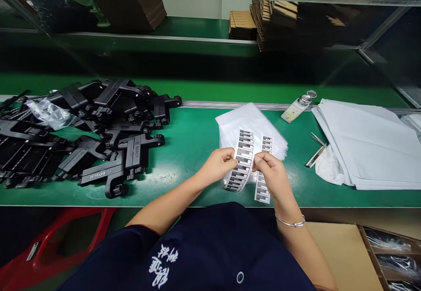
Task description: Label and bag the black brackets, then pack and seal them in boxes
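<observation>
Two hands, head view: left hand (219,166) and right hand (272,175) face each other above the green table (192,144), fingers curled in, neither spread.
Left grip: thumb and forefinger pinch the left edge of a wide label strip (244,153).
Right grip: thumb and fingertips close at the same strip's right edge; whether they clasp it firmly cannot be told.
Wide label strip: between the hands, bowed, its printed rows facing up.
Narrow label strip (262,190): passes beneath the right hand, showing above and below it; whether that hand also holds it cannot be told.
Plastic bags (238,118): a translucent white pile on the table, behind the strips.
Right of the hands: a bottle (294,110), tweezers (317,140) and a stack of white sheets (371,144).
Left of the hands: a heap of black plastic parts (101,175), some marked BOSCH.
</observation>
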Available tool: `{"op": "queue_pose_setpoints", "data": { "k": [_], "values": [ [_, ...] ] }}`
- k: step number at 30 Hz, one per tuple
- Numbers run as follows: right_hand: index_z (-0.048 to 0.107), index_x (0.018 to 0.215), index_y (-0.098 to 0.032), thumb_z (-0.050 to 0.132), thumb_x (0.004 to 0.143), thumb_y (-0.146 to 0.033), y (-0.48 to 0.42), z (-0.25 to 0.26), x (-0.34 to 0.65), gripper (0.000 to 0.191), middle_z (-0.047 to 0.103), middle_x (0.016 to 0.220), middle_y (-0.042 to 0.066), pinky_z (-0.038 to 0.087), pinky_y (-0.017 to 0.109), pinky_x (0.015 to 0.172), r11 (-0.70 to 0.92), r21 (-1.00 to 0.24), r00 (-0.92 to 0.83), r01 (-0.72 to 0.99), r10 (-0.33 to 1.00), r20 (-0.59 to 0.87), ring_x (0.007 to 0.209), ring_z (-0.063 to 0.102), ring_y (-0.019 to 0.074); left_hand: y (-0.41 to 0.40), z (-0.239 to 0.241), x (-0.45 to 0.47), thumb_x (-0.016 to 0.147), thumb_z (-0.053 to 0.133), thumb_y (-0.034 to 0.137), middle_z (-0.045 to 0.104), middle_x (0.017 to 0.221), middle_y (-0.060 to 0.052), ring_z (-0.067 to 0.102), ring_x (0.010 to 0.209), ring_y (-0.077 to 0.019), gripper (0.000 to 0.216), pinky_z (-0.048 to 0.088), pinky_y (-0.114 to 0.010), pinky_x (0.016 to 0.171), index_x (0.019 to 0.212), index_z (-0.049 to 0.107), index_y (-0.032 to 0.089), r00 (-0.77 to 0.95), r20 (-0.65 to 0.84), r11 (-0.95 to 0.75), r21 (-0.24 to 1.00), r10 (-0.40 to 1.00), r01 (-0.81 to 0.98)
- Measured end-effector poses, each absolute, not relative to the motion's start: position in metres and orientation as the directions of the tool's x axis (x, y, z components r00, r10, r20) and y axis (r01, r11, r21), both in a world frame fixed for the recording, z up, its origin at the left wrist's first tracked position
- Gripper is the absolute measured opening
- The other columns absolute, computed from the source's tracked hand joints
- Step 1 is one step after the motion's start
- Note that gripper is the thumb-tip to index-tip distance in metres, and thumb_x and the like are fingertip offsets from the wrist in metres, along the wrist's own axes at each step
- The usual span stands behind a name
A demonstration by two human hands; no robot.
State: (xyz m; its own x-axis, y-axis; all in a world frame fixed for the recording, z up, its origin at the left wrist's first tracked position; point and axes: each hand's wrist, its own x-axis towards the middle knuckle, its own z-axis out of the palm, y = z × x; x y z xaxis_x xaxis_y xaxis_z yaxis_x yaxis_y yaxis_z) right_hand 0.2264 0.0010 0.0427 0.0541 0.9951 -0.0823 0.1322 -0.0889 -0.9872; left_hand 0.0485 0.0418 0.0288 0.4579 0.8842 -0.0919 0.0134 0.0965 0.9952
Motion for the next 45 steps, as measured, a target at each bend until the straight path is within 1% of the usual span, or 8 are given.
{"op": "queue_pose_setpoints", "data": {
  "k": [8, 13, 17, 25, 29, 33, 39, 45],
  "values": [
    [0.055, 0.067, -0.020, 0.060, 0.075, -0.037, -0.001, 0.040, 0.220, 0.019, 0.051, 0.059, -0.003, 0.038, 0.025, 0.055, -0.133, -0.967, -0.050, 0.217, 0.988, -0.147, 0.057, 0.045, 0.0116, 0.049, 0.029, 0.047, 0.072, 0.058, 0.032, 0.043, 0.058, 0.004, 0.039, 0.055, -0.0087, 0.023, 0.031, -0.021, 0.053, 0.060, 0.045, 0.017, 0.405, -0.079, 0.089, 0.996, 0.911, -0.005],
    [0.056, 0.068, -0.021, 0.058, 0.078, -0.037, 0.000, 0.040, 0.223, 0.019, 0.054, 0.062, -0.002, 0.041, 0.024, 0.057, -0.132, -0.974, -0.009, 0.187, 0.991, -0.136, 0.060, 0.048, 0.0124, 0.042, 0.027, 0.048, 0.070, 0.061, 0.029, 0.060, 0.067, -0.001, 0.054, 0.064, -0.0137, 0.016, 0.041, -0.024, 0.062, 0.074, 0.060, 0.014, 0.570, -0.107, 0.162, 0.986, 0.814, -0.045],
    [0.060, 0.072, -0.021, 0.057, 0.082, -0.040, -0.001, 0.038, 0.223, 0.022, 0.060, 0.067, 0.000, 0.045, 0.027, 0.064, -0.135, -0.978, -0.030, 0.160, 0.990, -0.141, 0.067, 0.054, 0.0148, 0.042, 0.024, 0.049, 0.069, 0.059, 0.023, 0.067, 0.076, -0.003, 0.060, 0.072, -0.0167, 0.014, 0.045, -0.026, 0.069, 0.078, 0.064, 0.013, 0.530, -0.115, 0.178, 0.982, 0.840, -0.069],
    [0.056, 0.068, -0.020, 0.062, 0.074, -0.034, -0.004, 0.035, 0.220, 0.017, 0.048, 0.059, -0.004, 0.035, 0.024, 0.053, -0.176, -0.966, -0.040, 0.187, 0.982, -0.187, 0.056, 0.041, 0.0106, 0.047, 0.025, 0.047, 0.072, 0.063, 0.029, 0.066, 0.075, -0.003, 0.060, 0.072, -0.0170, 0.017, 0.044, -0.026, 0.067, 0.077, 0.062, 0.013, 0.522, -0.115, 0.195, 0.976, 0.845, -0.101],
    [0.058, 0.070, -0.020, 0.061, 0.078, -0.036, -0.002, 0.033, 0.225, 0.018, 0.053, 0.062, -0.002, 0.039, 0.025, 0.056, -0.158, -0.973, 0.002, 0.166, 0.987, -0.160, 0.060, 0.046, 0.0122, 0.041, 0.024, 0.047, 0.070, 0.063, 0.028, 0.068, 0.076, -0.003, 0.060, 0.071, -0.0172, 0.020, 0.044, -0.026, 0.066, 0.082, 0.066, 0.012, 0.630, -0.140, 0.225, 0.973, 0.764, -0.056],
    [0.061, 0.074, -0.020, 0.057, 0.082, -0.041, -0.004, 0.034, 0.225, 0.023, 0.061, 0.070, 0.001, 0.046, 0.028, 0.065, -0.168, -0.976, -0.046, 0.134, 0.983, -0.176, 0.068, 0.054, 0.0151, 0.041, 0.021, 0.047, 0.070, 0.058, 0.024, 0.069, 0.078, -0.004, 0.061, 0.072, -0.0172, 0.019, 0.046, -0.027, 0.069, 0.082, 0.067, 0.012, 0.541, -0.141, 0.210, 0.975, 0.829, -0.069],
    [0.054, 0.066, -0.019, 0.061, 0.075, -0.036, -0.007, 0.039, 0.219, 0.021, 0.048, 0.058, -0.004, 0.035, 0.023, 0.052, -0.177, -0.954, -0.060, 0.242, 0.979, -0.197, 0.054, 0.040, 0.0097, 0.046, 0.022, 0.046, 0.072, 0.062, 0.029, 0.066, 0.075, -0.002, 0.059, 0.070, -0.0147, 0.017, 0.044, -0.024, 0.067, 0.077, 0.062, 0.012, 0.505, -0.127, 0.201, 0.975, 0.854, -0.095],
    [0.056, 0.068, -0.019, 0.058, 0.076, -0.037, -0.003, 0.040, 0.225, 0.020, 0.052, 0.060, -0.002, 0.037, 0.023, 0.054, -0.153, -0.957, -0.007, 0.245, 0.987, -0.159, 0.057, 0.045, 0.0110, 0.040, 0.018, 0.046, 0.066, 0.068, 0.031, 0.058, 0.060, 0.001, 0.053, 0.056, -0.0105, 0.020, 0.043, -0.022, 0.056, 0.068, 0.056, 0.014, 0.598, -0.225, 0.294, 0.956, 0.769, -0.019]
  ]
}}
